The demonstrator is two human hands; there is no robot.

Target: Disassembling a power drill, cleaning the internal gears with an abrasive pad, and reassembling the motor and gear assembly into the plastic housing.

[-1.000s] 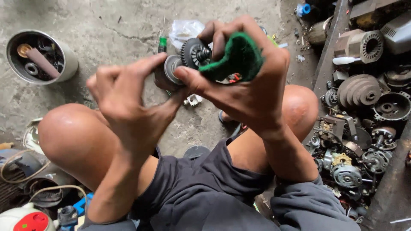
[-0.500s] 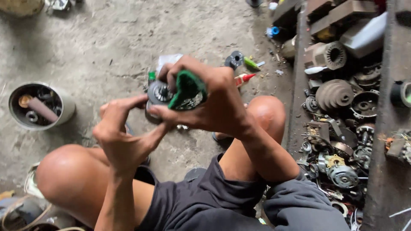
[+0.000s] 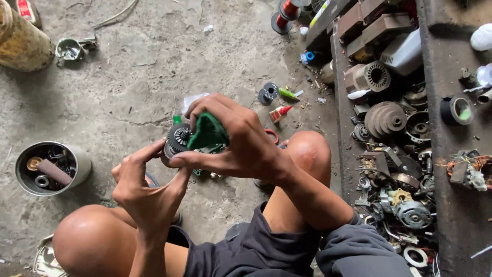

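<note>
I sit crouched on a concrete floor with both knees up. My right hand (image 3: 233, 141) presses a folded green scouring pad (image 3: 207, 132) against a round, dark metal motor part (image 3: 178, 139) with a toothed face. My left hand (image 3: 148, 187) supports that part from below, thumb and fingertips pinched at its rim. Both hands meet in front of my knees, above the floor.
A metal can (image 3: 51, 168) with bearings and a brown stick stands at the left. Small glue bottles (image 3: 281, 113) and a spool (image 3: 268, 93) lie ahead. At the right, a heap of motor parts, pulleys (image 3: 385, 119) and stators fills shelves. A dented tin (image 3: 69, 48) lies far left.
The view has swung so my hands sit lower and further left in the picture. My right hand still rubs the green pad on the part; my left grip has shifted under it.
</note>
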